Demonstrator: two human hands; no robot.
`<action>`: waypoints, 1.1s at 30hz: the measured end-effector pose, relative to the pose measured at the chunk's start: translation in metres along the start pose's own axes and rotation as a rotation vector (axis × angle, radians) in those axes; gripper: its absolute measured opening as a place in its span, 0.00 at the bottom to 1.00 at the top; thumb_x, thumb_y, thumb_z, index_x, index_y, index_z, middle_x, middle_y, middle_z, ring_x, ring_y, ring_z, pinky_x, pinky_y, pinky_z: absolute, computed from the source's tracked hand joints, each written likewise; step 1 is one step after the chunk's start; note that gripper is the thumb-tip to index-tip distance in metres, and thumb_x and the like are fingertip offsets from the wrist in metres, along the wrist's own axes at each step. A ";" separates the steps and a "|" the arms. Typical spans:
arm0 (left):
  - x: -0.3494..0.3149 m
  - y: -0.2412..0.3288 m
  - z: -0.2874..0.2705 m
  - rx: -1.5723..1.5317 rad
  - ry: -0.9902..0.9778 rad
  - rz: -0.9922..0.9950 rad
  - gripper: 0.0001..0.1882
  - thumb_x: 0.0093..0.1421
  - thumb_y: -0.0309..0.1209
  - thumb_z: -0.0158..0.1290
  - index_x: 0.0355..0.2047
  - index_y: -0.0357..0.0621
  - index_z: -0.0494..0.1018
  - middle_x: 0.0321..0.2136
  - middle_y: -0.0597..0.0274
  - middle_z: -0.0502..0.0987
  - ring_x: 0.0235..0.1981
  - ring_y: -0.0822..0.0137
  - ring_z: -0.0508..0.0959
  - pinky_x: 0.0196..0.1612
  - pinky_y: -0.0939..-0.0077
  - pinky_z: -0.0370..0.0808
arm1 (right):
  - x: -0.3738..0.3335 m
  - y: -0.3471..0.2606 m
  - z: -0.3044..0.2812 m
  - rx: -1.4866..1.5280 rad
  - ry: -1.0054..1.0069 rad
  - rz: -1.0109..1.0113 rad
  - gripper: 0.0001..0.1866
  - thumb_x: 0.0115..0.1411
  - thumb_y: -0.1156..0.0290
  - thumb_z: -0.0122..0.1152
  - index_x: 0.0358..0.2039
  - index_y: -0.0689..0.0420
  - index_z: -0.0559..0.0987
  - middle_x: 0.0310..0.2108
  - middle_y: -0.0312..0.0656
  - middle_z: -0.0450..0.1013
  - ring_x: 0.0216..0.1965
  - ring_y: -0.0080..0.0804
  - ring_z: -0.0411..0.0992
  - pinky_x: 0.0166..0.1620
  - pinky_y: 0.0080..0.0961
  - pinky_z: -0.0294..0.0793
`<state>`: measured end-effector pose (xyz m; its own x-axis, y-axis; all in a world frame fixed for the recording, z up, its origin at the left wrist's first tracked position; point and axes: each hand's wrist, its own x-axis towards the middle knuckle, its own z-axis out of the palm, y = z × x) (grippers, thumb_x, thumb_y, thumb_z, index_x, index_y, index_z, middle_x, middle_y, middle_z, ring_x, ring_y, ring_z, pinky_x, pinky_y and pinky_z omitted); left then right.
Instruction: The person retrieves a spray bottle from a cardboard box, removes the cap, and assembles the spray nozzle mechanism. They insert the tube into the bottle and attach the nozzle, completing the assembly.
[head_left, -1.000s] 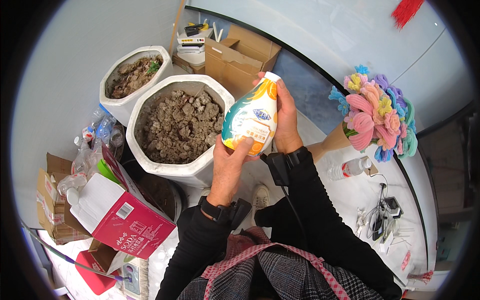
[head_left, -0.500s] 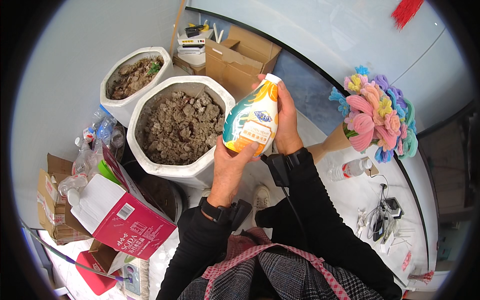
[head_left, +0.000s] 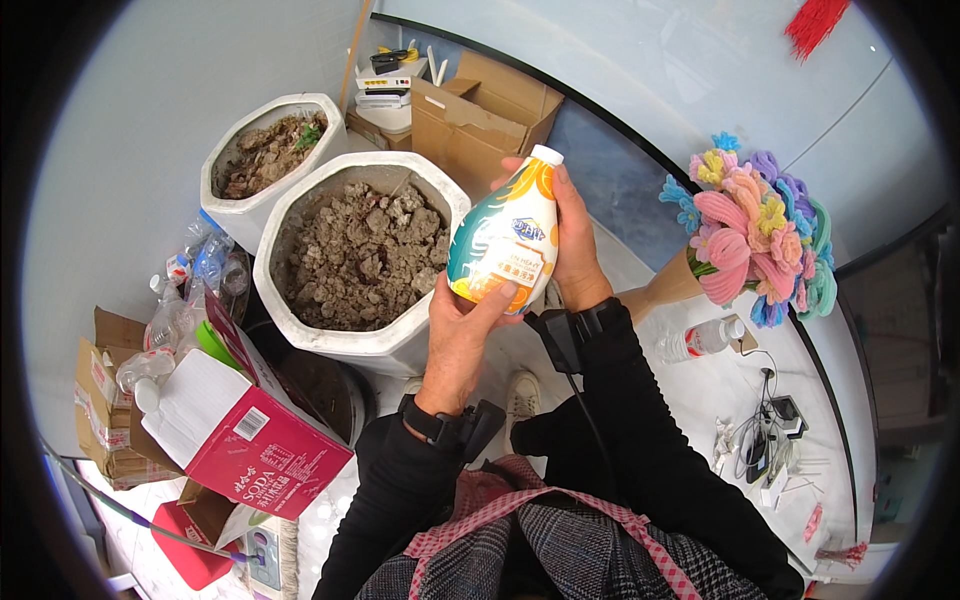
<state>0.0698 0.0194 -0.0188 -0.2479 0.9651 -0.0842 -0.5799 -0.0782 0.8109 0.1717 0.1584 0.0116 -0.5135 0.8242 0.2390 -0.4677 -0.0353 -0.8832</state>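
Head view: the left hand (head_left: 462,335) cups the bottom of a teal, white and orange bottle (head_left: 503,240), its grip wrapped under the base with the thumb pressed across the orange lower front. The right hand (head_left: 572,245) closes its grip around the bottle's far right side, fingers curled behind the shoulder up to just below the white cap. The bottle sits between both hands, tilted with its cap toward the far right, held in the air over the near right rim of the large white planter (head_left: 362,340).

Compared with a second ago, little has changed: the bottle is in the same two-handed hold and the same place. Its label has turned slightly more toward the camera, and the lean looks a touch stronger. That reads as a small turn of the bottle in the hands rather than any move away; the cap is on, and nothing leaves it.

Outward from the hands, the planter is filled with dry, lumpy soil. A second white planter (head_left: 255,205) stands at the far left. A red and white carton (head_left: 240,435) lies near left, beside empty plastic bottles (head_left: 190,270). A cardboard box (head_left: 480,125) stands on the far side, and a bouquet of fuzzy craft flowers (head_left: 755,235) lies on the white counter (head_left: 700,390) to the right.
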 end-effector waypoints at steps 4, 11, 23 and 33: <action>0.001 0.001 0.000 -0.051 0.000 -0.001 0.30 0.57 0.28 0.65 0.55 0.33 0.62 0.47 0.52 0.76 0.44 0.66 0.80 0.40 0.72 0.84 | 0.001 0.000 -0.001 0.004 0.007 0.015 0.32 0.73 0.46 0.38 0.57 0.63 0.72 0.43 0.48 0.78 0.42 0.32 0.79 0.47 0.26 0.80; -0.002 0.004 0.003 -0.044 0.003 -0.002 0.30 0.56 0.24 0.64 0.55 0.33 0.62 0.46 0.51 0.76 0.44 0.66 0.80 0.41 0.72 0.84 | 0.000 -0.002 -0.008 -0.022 0.011 0.090 0.32 0.71 0.45 0.42 0.56 0.64 0.72 0.40 0.45 0.78 0.39 0.28 0.79 0.44 0.24 0.80; -0.002 0.005 0.005 -0.041 0.000 0.003 0.29 0.57 0.25 0.64 0.55 0.33 0.62 0.46 0.50 0.77 0.43 0.65 0.81 0.41 0.72 0.83 | -0.001 -0.002 -0.009 -0.092 0.038 0.082 0.33 0.71 0.45 0.44 0.56 0.65 0.72 0.39 0.44 0.78 0.37 0.26 0.79 0.43 0.22 0.79; -0.002 0.006 0.005 -0.040 0.004 -0.002 0.29 0.56 0.25 0.64 0.54 0.33 0.62 0.46 0.51 0.77 0.43 0.66 0.81 0.40 0.73 0.83 | -0.001 -0.002 -0.008 -0.109 0.031 0.071 0.33 0.71 0.45 0.44 0.57 0.66 0.72 0.40 0.44 0.78 0.38 0.26 0.79 0.43 0.21 0.79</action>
<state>0.0711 0.0186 -0.0107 -0.2494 0.9644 -0.0883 -0.6112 -0.0860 0.7868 0.1794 0.1626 0.0102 -0.5194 0.8387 0.1637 -0.3494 -0.0336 -0.9364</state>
